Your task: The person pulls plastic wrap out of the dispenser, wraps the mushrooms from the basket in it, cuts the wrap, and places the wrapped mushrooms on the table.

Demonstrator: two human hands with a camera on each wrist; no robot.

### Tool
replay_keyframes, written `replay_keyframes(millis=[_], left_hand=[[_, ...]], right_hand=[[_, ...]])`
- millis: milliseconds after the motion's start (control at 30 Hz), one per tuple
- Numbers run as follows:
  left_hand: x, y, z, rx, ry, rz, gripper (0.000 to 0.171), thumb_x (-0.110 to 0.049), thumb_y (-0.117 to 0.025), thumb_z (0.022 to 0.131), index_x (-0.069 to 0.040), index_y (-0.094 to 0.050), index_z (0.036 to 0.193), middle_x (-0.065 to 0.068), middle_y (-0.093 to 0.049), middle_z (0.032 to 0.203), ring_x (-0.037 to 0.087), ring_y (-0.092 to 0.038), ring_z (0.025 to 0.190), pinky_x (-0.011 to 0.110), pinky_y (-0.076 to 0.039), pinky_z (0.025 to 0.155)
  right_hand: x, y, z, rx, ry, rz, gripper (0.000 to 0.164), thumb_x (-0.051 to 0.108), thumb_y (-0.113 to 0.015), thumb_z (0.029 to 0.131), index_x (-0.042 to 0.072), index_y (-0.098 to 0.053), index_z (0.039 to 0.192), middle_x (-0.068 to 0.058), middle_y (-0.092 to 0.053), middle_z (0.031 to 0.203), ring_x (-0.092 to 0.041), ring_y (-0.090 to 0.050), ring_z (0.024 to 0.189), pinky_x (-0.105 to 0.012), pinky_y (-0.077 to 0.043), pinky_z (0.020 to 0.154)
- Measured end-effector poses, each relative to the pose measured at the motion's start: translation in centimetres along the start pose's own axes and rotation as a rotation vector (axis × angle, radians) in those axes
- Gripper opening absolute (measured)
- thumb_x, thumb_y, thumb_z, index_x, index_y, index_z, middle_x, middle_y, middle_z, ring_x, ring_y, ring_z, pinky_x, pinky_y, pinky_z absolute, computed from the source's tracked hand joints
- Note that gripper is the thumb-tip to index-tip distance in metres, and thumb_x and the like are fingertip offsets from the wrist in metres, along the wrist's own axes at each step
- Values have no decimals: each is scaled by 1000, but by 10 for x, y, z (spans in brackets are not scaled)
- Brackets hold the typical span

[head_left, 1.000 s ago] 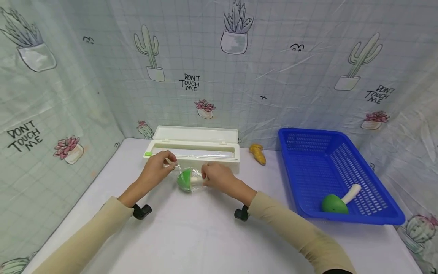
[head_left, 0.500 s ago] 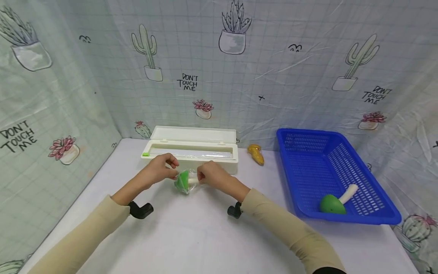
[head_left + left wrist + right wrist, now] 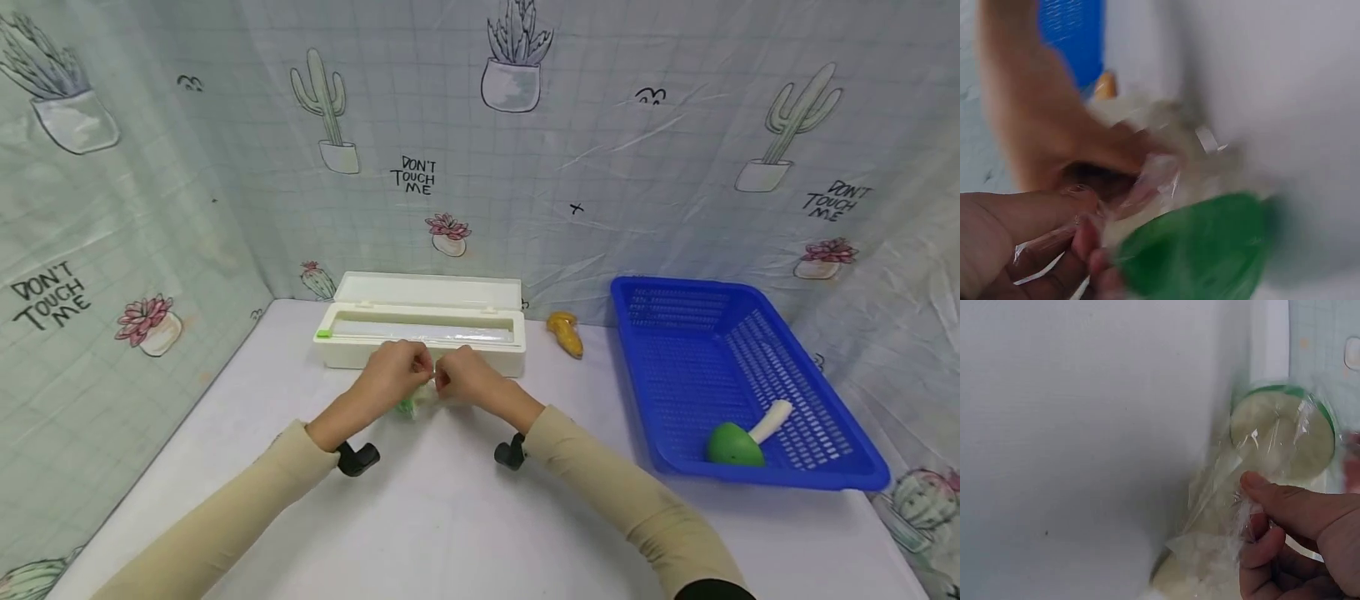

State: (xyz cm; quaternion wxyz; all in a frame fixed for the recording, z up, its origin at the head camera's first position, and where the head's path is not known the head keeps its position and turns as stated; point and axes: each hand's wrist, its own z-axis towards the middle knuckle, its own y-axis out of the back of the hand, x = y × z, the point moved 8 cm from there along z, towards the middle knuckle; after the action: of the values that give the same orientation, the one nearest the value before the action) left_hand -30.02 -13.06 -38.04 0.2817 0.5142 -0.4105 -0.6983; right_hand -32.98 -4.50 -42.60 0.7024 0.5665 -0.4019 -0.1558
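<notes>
A toy mushroom (image 3: 1285,434) with a green cap and pale stem lies in clear cling film (image 3: 1210,500). In the head view the two hands mostly cover it, just in front of the white box. My left hand (image 3: 393,375) pinches film beside the cap; the left wrist view shows crinkled plastic between thumb and fingers. Film over the stem is pinched by my right hand (image 3: 472,377), thumb against curled fingers in the right wrist view. Both hands' fingertips almost meet above the mushroom.
Behind the hands stands a white cling film dispenser (image 3: 345,357), its lid raised and a roll inside. A knobbly yellow-brown piece (image 3: 565,335) lies to its right. The blue basket (image 3: 633,375) at the right holds another green-capped toy mushroom (image 3: 735,444).
My left hand has moved right and now covers much of the mushroom, close to the right hand. Its fingers, spread apart half a second ago, have closed on the film.
</notes>
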Motion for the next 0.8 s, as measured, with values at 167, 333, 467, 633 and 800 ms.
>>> replay_keyframes(millis=[167, 333, 467, 633, 800], left_hand=[[-2, -19, -3, 2, -22, 55, 4, -4, -77, 88, -4, -74, 85, 5, -74, 84, 21, -70, 82, 37, -57, 70], [-11, -24, -5, 68, -127, 187, 17, -9, -83, 84, 2, -75, 94, 8, -73, 85, 23, -68, 81, 36, -57, 70], [-16, -27, -8, 123, -247, 309, 38, -14, -93, 72, 1, -68, 97, 10, -72, 88, 29, -62, 88, 38, -54, 75], [-16, -34, -9, 182, -394, 422, 50, -29, -99, 59, -1, -73, 90, 13, -73, 103, 33, -57, 103, 42, -48, 93], [-15, -38, -7, 174, -484, 428, 37, -21, -96, 64, -1, -78, 89, 17, -72, 114, 35, -56, 108, 44, -45, 98]], right_hand=[[-8, 13, -18, -15, -34, 167, 12, 2, -81, 84, 4, -74, 94, -4, -73, 84, -11, -63, 76, -21, -50, 69], [-26, 34, -35, -125, -153, 341, 18, 3, -76, 90, -1, -72, 107, -7, -73, 90, -15, -69, 80, -23, -55, 68], [-40, 41, -42, -223, -218, 495, 22, 5, -73, 93, -1, -71, 113, -6, -70, 92, -15, -68, 78, -24, -56, 68], [-43, 34, -47, -240, -172, 560, 25, 7, -72, 94, 0, -68, 118, -4, -71, 93, -16, -70, 87, -27, -57, 76], [-36, 24, -47, -211, -52, 621, 32, 3, -72, 93, 0, -63, 123, -5, -72, 95, -24, -70, 100, -32, -57, 87]])
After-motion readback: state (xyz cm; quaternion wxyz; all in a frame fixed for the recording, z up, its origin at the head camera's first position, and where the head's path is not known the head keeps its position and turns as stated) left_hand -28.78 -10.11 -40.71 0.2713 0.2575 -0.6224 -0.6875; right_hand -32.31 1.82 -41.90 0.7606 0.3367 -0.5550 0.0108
